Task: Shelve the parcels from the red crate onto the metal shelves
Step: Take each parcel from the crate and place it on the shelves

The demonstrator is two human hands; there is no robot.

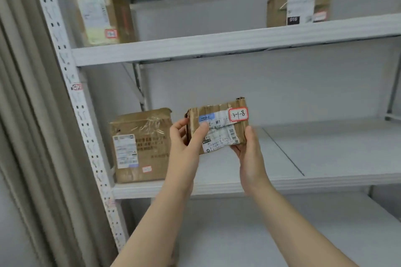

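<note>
Head camera, and both hands are up at the metal shelves [217, 47]. The parcel [219, 112], a small worn cardboard one, is held over the left half of the middle shelf [282, 182]. The left grip [184, 136] holds its left end, thumb laid across the front label. The right grip [249, 149] clasps the lower right corner. A red-bordered sticker [238, 114] reading 3-1-8 sits at the parcel's top right. Just to its left, a bigger taped box [143, 147] stands at the shelf's left end. Up on the next shelf, one box [104, 15] sits at the left end and another box [299, 6] sits well apart towards the right. A curtain [26, 115] hangs at the far left.
</note>
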